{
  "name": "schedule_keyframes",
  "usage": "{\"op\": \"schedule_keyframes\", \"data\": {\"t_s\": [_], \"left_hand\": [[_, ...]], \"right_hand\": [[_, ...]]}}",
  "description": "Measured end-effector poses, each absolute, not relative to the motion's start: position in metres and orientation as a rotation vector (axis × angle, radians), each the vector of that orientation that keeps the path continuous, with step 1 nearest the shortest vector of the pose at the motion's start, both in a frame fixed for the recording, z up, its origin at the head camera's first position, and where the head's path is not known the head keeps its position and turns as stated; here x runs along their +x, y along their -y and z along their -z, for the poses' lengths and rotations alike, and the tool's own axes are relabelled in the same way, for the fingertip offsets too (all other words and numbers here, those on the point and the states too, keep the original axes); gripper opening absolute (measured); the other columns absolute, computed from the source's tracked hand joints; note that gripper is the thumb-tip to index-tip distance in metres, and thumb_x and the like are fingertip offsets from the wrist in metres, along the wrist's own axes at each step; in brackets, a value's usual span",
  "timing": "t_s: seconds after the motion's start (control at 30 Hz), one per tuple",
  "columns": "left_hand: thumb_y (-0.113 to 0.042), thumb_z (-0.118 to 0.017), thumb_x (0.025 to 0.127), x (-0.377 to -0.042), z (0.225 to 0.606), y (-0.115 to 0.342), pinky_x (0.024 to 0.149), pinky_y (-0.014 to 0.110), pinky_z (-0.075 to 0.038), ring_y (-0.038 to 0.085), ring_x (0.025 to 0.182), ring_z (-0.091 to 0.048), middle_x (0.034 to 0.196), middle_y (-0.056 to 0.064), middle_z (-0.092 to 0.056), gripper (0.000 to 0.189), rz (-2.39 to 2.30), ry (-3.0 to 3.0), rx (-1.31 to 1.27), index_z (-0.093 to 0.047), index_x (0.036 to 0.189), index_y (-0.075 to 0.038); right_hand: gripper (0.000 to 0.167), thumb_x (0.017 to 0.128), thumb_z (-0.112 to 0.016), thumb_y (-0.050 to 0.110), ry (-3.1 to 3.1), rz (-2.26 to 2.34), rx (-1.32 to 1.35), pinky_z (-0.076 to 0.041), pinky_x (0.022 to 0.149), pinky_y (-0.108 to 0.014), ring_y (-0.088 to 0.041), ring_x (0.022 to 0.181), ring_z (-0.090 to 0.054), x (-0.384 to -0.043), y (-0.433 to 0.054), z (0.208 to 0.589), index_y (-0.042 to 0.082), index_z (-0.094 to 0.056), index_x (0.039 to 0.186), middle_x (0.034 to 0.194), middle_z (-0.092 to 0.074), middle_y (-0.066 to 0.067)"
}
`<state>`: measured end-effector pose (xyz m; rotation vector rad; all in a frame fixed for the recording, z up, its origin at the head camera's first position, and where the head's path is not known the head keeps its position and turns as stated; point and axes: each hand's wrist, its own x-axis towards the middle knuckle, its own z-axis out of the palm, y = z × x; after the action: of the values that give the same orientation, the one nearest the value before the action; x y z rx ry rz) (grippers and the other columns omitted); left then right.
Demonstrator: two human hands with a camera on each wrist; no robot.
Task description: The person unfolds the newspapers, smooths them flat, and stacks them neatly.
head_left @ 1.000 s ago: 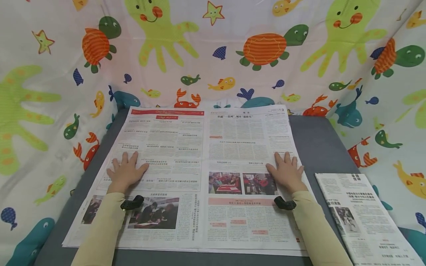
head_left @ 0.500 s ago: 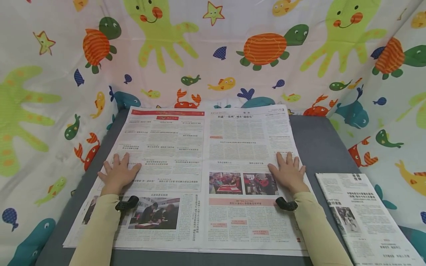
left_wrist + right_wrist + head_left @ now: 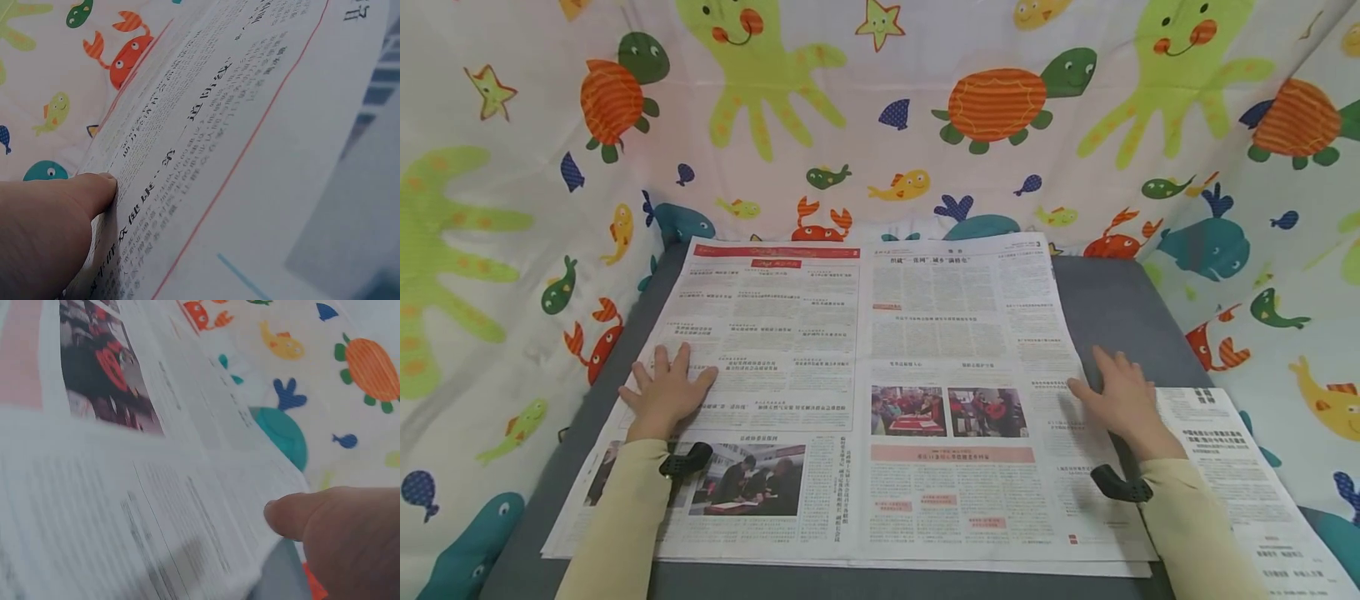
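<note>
Shifting to the right edge of the newspaper point(image 3: 859, 400), the right hand point(image 3: 1118, 398), fingers extended, seemingly leaves the spread left hand point(image 3: 668, 393) to steady it, neither gripping anything.

In the head view, the body text of the open newspaper point(image 3: 936, 292) is too small to be read. The second newspaper point(image 3: 1255, 492) is partly covered by the right sleeve point(image 3: 1206, 525) and cut off at the lower edge. In the right wrist view, the print is blurred and the right grip point(image 3: 353, 540) is cropped.
</note>
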<state>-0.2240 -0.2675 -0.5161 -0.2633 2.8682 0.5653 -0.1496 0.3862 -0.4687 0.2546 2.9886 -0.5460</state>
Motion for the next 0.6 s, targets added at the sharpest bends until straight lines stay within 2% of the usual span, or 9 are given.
{"op": "schedule_keyframes", "data": {"t_s": [0.27, 0.37, 0.43, 0.5, 0.6], "left_hand": [[-0.059, -0.045, 0.101, -0.223, 0.517, 0.269, 0.103, 0.089, 0.011, 0.070, 0.143, 0.020, 0.164, 0.036, 0.014, 0.092, -0.570, -2.864, -0.272, -0.005, 0.163, -0.005], [-0.060, -0.044, 0.100, -0.223, 0.516, 0.269, 0.102, 0.089, 0.011, 0.070, 0.142, 0.020, 0.163, 0.036, 0.015, 0.092, -0.570, -2.861, -0.264, -0.004, 0.163, -0.005], [-0.059, -0.045, 0.100, -0.223, 0.515, 0.268, 0.103, 0.089, 0.012, 0.070, 0.143, 0.020, 0.164, 0.036, 0.015, 0.092, -0.570, -2.856, -0.264, -0.004, 0.163, -0.005], [-0.059, -0.045, 0.100, -0.224, 0.515, 0.268, 0.103, 0.088, 0.013, 0.069, 0.143, 0.020, 0.164, 0.035, 0.015, 0.092, -0.567, -2.853, -0.263, -0.004, 0.163, -0.005], [-0.058, -0.044, 0.100, -0.224, 0.516, 0.268, 0.103, 0.088, 0.013, 0.069, 0.144, 0.020, 0.164, 0.035, 0.015, 0.092, -0.557, -2.854, -0.264, -0.004, 0.163, -0.005]], "right_hand": [[0.098, 0.096, -0.060, 0.052, -2.816, 0.423, 0.366, -0.025, 0.104, -0.083, -0.073, 0.136, -0.018, -0.097, -0.428, 0.459, -0.012, -0.016, 0.155, 0.150, -0.012, -0.054], [0.101, 0.093, -0.064, 0.053, -2.744, 0.398, 0.366, -0.038, 0.099, -0.077, -0.069, 0.127, -0.037, -0.082, -0.436, 0.465, -0.015, -0.020, 0.152, 0.146, -0.023, -0.053], [0.102, 0.091, -0.067, 0.054, -2.726, 0.381, 0.368, -0.042, 0.096, -0.074, -0.067, 0.119, -0.043, -0.075, -0.440, 0.471, -0.017, -0.022, 0.150, 0.140, -0.028, -0.053], [0.105, 0.090, -0.068, 0.056, -2.713, 0.384, 0.383, -0.043, 0.095, -0.074, -0.066, 0.118, -0.043, -0.069, -0.444, 0.476, -0.017, -0.022, 0.150, 0.139, -0.027, -0.053], [0.106, 0.089, -0.069, 0.056, -2.720, 0.381, 0.393, -0.036, 0.101, -0.078, -0.073, 0.129, -0.031, -0.064, -0.446, 0.480, -0.016, -0.023, 0.150, 0.143, -0.021, -0.055]]}}
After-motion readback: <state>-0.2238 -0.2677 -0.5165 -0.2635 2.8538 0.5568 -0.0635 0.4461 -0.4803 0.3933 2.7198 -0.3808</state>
